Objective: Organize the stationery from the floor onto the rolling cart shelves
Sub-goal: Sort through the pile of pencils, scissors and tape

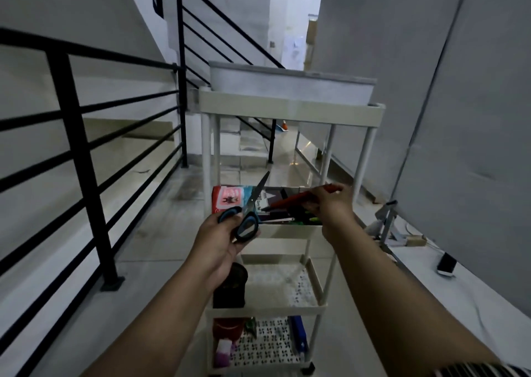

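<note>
We are standing on a landing, with a black stair railing (86,152) running along our left side and a grey partition wall (459,89) on our right. In front of us a white rolling cart (290,112) is standing on the pale tiled floor (161,233); a grey tray (287,84) is sitting on its top frame.

We are looking down through the cart shelves. On the upper shelf we are seeing a red and teal packet (230,199) at the left, and dark boxes with pens beside it, partly hidden by our hands. On the middle shelf (287,287) a dark cylindrical holder (231,287) is standing at the left edge. On the lowest shelf a red cup (227,329), a small pink and white thing (223,352) and a blue flat object (298,336) at the right side are lying; we cannot tell what exactly they are.

Our left hand (221,241) is gripping the scissors (247,212) by the blue and black handles, fingers curled around them, with the closed blades pointing up and away over the upper shelf. Our right hand (330,201) is pinching a red pen (298,198) over the same shelf, its tip pointing left toward the scissors.

At the right, on the floor near the wall, a small black and white device (446,264) is lying.
</note>
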